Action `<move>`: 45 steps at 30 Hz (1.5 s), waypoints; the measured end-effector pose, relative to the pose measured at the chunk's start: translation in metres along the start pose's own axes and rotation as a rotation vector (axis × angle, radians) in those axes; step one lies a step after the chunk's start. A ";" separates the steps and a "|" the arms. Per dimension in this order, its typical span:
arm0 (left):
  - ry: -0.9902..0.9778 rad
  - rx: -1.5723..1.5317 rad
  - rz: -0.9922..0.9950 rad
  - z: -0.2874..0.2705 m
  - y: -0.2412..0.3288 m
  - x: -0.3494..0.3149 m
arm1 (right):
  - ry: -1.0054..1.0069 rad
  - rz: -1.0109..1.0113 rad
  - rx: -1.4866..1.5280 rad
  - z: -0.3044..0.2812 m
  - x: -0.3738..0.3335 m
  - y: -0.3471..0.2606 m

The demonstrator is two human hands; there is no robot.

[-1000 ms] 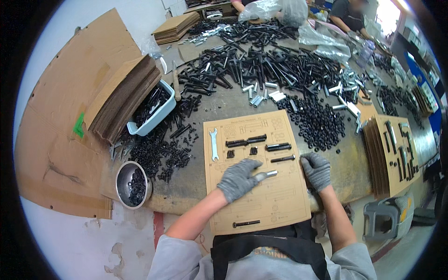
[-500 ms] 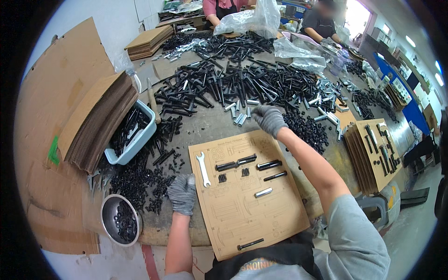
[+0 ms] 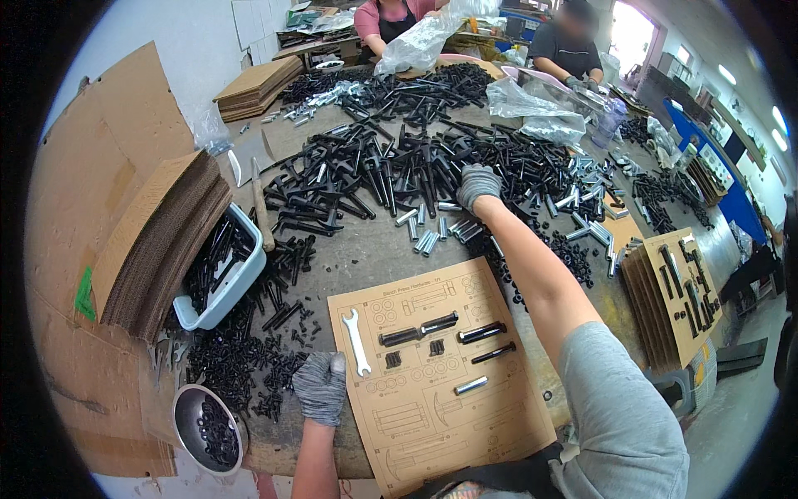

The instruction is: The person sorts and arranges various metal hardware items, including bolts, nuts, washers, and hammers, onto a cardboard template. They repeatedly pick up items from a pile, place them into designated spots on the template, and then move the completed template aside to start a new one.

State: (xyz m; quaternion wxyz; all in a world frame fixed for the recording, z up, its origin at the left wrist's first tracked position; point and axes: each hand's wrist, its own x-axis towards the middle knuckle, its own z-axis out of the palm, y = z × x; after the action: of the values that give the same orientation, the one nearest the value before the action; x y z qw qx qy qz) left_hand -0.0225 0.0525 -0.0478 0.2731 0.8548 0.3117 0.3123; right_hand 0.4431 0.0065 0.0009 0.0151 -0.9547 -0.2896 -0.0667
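Observation:
My right hand (image 3: 480,187), in a grey glove, reaches to the near edge of a heap of black T-shaped metal pieces (image 3: 424,166). Its fingers are curled; whatever they hold is hidden. Beside it lie several silver metal tubes (image 3: 429,242). My gloved left hand (image 3: 321,389) rests closed at the left edge of a printed cardboard sheet (image 3: 507,407); its fingertips are hidden. On the sheet lie an open-ended wrench (image 3: 357,343), black bolts (image 3: 494,353), small packs of black screws (image 3: 436,348) and one silver tube (image 3: 471,385).
Left are a metal bowl of black parts (image 3: 184,416), a pale blue bin (image 3: 249,274), stacked cardboard (image 3: 166,249) and a hammer-like wooden handle (image 3: 262,204). A filled cardboard stack (image 3: 657,308) stands right. Two people work across the table, near plastic bags (image 3: 540,108).
My right hand has moved away from me, from beside the silver tubes to the black T-shaped pieces. My left hand stays by the sheet's edge. The view has shifted slightly.

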 end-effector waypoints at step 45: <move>-0.432 -0.560 0.319 0.010 0.151 -0.043 | -0.584 0.221 2.538 -0.097 -0.346 0.003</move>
State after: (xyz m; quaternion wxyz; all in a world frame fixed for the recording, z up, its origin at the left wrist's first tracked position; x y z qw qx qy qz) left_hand 0.0126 -0.0800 0.0301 0.5034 0.8310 0.0127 0.2364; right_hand 0.1480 -0.1932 0.0502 0.8419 -0.2729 -0.0634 0.4612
